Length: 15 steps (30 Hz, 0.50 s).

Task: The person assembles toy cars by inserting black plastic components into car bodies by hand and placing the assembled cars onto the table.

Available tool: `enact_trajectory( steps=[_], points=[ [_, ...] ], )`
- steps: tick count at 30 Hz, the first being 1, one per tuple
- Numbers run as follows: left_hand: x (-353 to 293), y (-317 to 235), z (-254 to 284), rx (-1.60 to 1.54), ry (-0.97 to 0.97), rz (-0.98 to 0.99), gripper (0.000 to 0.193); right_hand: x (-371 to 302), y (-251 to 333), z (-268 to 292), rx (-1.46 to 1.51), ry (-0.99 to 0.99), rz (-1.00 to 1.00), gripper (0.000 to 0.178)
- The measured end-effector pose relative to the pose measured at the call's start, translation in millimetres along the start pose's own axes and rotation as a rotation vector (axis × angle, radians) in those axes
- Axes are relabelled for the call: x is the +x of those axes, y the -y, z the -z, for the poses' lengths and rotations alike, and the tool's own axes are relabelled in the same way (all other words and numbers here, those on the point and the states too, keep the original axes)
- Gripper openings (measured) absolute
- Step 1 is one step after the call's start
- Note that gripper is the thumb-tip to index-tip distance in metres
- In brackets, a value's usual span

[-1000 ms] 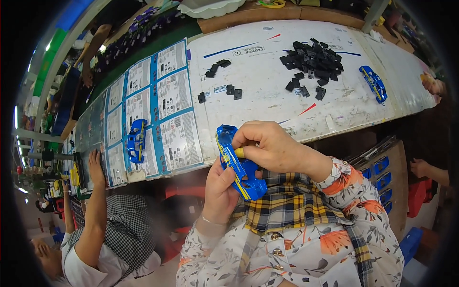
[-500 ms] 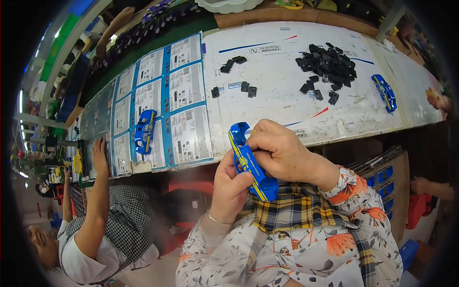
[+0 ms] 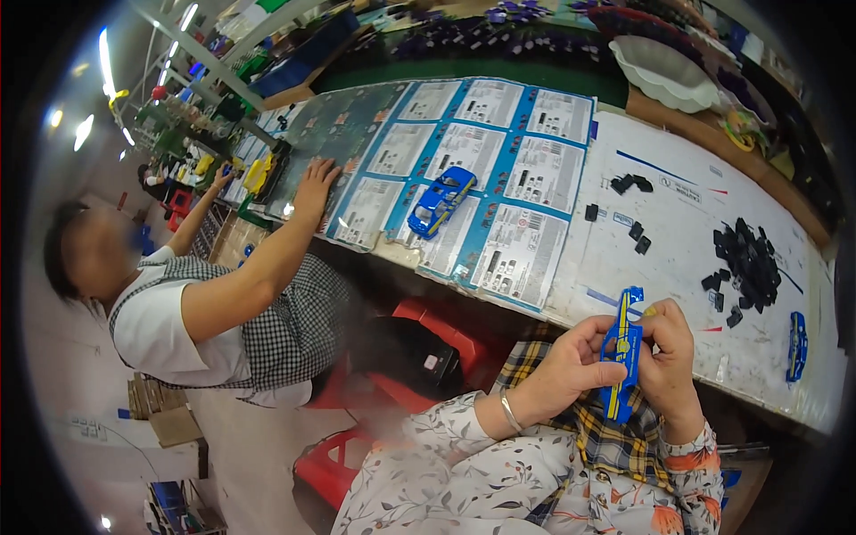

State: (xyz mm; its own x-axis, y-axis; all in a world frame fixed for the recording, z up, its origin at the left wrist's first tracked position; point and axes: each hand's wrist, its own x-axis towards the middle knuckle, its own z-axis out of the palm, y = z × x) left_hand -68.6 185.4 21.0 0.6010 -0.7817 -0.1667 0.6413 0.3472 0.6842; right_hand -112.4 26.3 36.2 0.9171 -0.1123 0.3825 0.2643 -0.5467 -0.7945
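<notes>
A blue toy car body [image 3: 622, 343] with yellow stripes is held upright on its end in front of my lap, just past the table's near edge. My left hand [image 3: 571, 361] grips it from the left, thumb pressed on its striped side. My right hand [image 3: 667, 357] is closed at its right edge, the fingertips partly hidden behind the body. Whether those fingers also hold a small part cannot be seen. On the table beyond lie a heap of flat black plastic pieces [image 3: 751, 266] and a few loose black pieces [image 3: 638, 236].
A second blue toy car [image 3: 441, 203] rests on printed card sheets [image 3: 526, 259] to the left. Another blue car [image 3: 796, 346] lies at the far right. A co-worker's hand [image 3: 314, 187] is on the table, near red stools [image 3: 437, 334]. A white scalloped tray [image 3: 664, 76] stands behind.
My view has swung left, so the table and my hands appear farther right, and more of the co-worker shows. Both hands still hold the blue car body, now turned more upright in the picture.
</notes>
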Motion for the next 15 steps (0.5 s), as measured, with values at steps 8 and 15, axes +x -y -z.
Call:
enact_trajectory(
  steps=[8, 15],
  points=[
    [-2.5, -9.7, 9.4, -0.038, 0.053, -0.020, 0.064, -7.2, -0.5, -15.0, 0.450, -0.097, -0.361, 0.029],
    [-3.4, -8.6, 11.7, 0.079, 0.088, -0.101, 0.085, 1.4, 6.0, -2.1, 0.040, 0.009, -0.060, 0.014]
  ],
)
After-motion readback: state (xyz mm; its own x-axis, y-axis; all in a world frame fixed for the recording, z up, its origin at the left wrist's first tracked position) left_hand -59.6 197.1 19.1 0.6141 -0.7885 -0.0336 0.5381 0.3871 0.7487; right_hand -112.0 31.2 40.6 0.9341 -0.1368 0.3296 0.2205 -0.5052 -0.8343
